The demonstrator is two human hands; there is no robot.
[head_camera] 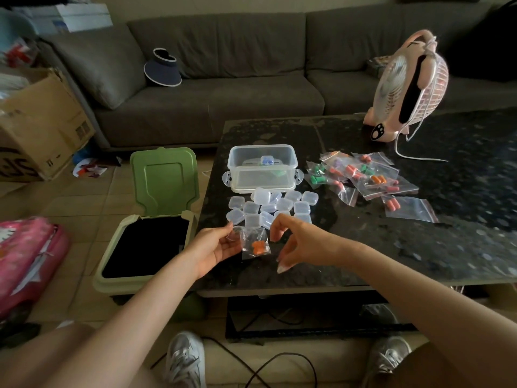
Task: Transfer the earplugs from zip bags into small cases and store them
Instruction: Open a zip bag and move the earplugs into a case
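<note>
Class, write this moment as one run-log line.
left hand: holds zip bag of orange earplugs | right hand: beside bag, holding nothing

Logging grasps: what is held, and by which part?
Left hand pinches the zip bag by its left edge; right hand is beside it, contact unclear.

Left hand (214, 249) covers one edge of the zip bag (260, 236).
</note>
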